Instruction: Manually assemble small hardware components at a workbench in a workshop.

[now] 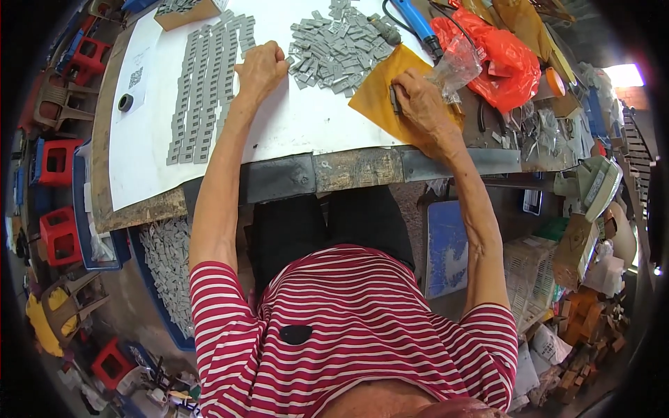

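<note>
Head view: beside the wooden table (359,169), a blue plastic bin (182,342) holds many small grey pieces (167,268), sorted or not I cannot tell. The right hand (420,103) pinches a narrow dark strip (395,99) over an amber sheet (378,78); the left hand (262,70), its grip unclear, is beside long rows of flat grey rectangles (208,97), seemingly done. Beyond, a loose grey pile (338,52) looks left to arrange.
</note>
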